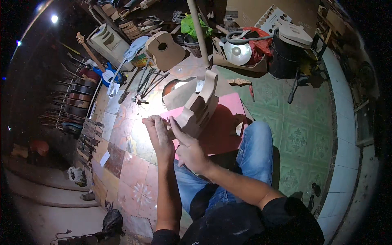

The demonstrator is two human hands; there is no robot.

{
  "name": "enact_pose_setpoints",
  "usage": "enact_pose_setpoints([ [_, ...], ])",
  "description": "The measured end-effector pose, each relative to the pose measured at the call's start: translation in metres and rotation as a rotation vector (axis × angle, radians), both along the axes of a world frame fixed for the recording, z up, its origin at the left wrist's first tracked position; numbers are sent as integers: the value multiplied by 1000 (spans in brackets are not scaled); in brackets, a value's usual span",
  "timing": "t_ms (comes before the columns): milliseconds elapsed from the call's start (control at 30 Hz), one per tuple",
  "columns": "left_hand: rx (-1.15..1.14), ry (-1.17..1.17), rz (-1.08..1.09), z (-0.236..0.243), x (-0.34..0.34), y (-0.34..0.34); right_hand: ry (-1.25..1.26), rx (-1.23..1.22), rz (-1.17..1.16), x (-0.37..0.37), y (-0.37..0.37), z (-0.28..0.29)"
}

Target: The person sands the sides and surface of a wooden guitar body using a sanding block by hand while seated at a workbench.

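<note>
An unfinished pale wooden electric guitar body [201, 107] stands on edge in front of me, tilted, with cutouts along its upper side. Beneath it a pink board [230, 134] lies by my legs. My left hand [159, 132] is raised just left of the body's near end, its fingers bent and pressed together; anything between them is too small to make out. Against that same end, my right hand [190, 151] points its index finger forward toward the left fingertips. Its other fingers are curled, and what they hold, if anything, is hidden.
Beyond the body lie a guitar neck [240, 82] and metal stands [147, 81]. An acoustic guitar body [165, 51], a blue electric guitar [109, 75] and a black bin [283, 57] stand farther back. A pole [198, 32] rises behind the work. Several guitars hang in a rack [77, 98] at left.
</note>
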State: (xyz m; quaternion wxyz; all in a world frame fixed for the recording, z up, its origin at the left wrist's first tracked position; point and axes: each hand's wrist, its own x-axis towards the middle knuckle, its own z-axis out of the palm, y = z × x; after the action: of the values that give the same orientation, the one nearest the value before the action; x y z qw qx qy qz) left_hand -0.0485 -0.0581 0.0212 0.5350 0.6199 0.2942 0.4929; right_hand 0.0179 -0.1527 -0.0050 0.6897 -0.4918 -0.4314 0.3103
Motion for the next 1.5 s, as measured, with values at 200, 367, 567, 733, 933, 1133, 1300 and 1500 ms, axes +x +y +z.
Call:
enact_pose_setpoints([
  [200,27,-26,6,-10,-4,7,-430,-40,-148,25,12,-38],
  [367,23,-16,114,-1,12,-2,-138,238,-43,20,17,-40],
  [567,176,-26,184,-3,18,8,-631,-17,-226,46,18,-38],
  [733,11,-71,67,-5,17,10,639,-264,305,29,-2,21],
  [933,18,-108,63,-9,2,18,63,10,155,8,20,-5],
  [1133,8,-114,66,-5,5,10,-620,75,-73,55,23,-37],
  [1300,47,-56,67,-12,4,18,-271,75,-84,14,26,-27],
  [1500,57,-25,112,-20,12,15,-755,-215,-2,65,10,-27],
])
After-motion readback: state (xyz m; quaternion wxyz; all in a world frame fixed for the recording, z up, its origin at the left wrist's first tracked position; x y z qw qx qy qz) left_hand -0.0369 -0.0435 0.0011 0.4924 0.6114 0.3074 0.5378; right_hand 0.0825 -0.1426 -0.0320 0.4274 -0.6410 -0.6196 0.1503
